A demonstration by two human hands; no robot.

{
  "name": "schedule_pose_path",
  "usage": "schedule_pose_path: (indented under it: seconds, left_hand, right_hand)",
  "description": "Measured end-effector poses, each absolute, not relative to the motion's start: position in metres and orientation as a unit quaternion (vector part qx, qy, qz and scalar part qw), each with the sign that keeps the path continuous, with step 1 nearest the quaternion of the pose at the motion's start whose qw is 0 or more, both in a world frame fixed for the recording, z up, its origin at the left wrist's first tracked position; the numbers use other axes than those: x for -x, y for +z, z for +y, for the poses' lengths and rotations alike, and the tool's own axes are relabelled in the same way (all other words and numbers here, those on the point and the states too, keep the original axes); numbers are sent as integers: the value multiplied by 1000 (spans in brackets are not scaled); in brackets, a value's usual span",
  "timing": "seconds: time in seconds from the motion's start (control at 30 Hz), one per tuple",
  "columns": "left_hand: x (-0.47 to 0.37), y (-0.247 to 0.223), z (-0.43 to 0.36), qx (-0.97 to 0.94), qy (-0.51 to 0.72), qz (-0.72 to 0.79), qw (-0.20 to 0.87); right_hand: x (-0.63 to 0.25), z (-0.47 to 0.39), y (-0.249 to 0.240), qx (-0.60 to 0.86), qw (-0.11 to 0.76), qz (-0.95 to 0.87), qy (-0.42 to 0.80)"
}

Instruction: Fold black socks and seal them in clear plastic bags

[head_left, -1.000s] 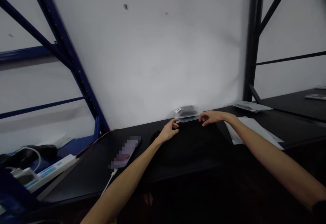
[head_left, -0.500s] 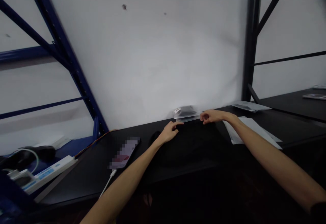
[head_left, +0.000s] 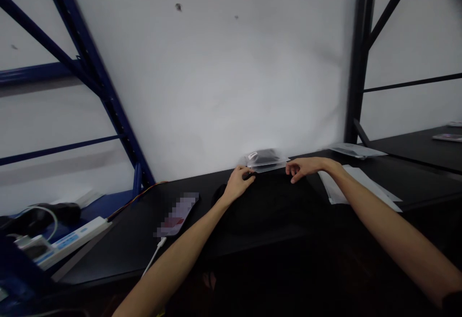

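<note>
A black cloth (head_left: 270, 206) lies spread on the black table between my forearms; its outline is hard to make out against the dark surface. My left hand (head_left: 238, 183) is at its far left part, thumb and fingers closed around a dark bit of it. Over the far right part hovers my right hand (head_left: 302, 167), fingers bent and apart, with nothing visible in them. Just beyond both hands, a clear plastic bag (head_left: 269, 158) with something dark and a white label inside rests against the wall.
A phone (head_left: 178, 216) with a white cable lies left of my left arm. White plastic bags (head_left: 355, 187) lie under and beyond my right forearm, another packet (head_left: 355, 151) behind. At left are a power strip (head_left: 72, 242) and a blue rack post (head_left: 90, 62).
My left hand's outstretched finger has curled in to a pinch, and the hand is slightly further back. On my right hand, the fingers have loosened and one now points down.
</note>
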State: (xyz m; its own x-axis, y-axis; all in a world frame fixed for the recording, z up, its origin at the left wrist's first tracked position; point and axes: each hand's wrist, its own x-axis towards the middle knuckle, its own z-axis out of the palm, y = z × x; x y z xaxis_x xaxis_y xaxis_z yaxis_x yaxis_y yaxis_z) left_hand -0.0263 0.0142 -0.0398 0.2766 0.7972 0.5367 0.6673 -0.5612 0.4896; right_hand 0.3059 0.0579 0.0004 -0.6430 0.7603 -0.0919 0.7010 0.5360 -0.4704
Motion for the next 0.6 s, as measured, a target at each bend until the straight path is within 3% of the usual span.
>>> schedule_pose_path:
  seconds: [0.37, 0.6]
  left_hand:
    - [22, -38, 11, -825, 386, 390, 131]
    - [21, -34, 9, -819, 405, 393, 105]
  right_hand:
    - [-315, 65, -7, 439, 68, -868, 222]
    - [-318, 70, -8, 424, 98, -872, 224]
